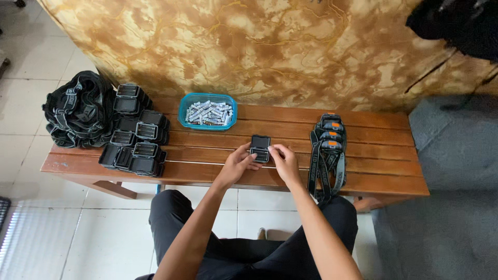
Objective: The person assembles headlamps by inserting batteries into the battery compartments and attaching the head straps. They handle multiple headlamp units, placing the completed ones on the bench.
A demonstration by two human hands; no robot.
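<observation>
- Two hands, left hand (239, 165) and right hand (282, 158), pinch a small black battery case (260, 148) mid-bench (363, 176), toward its front edge.
- Judged light, rigid, smooth plastic; grip its short sides.

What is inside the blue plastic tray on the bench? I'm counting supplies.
The blue plastic tray holds a loose heap of small silvery cylinders, probably batteries. Any lower layers and the tray's floor are covered by the heap.

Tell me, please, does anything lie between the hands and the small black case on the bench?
Nothing visible does. The left hand and right hand both already touch the open black case from either side. The blue tray of batteries lies behind it, and the headlamps lie off to the right.
</observation>
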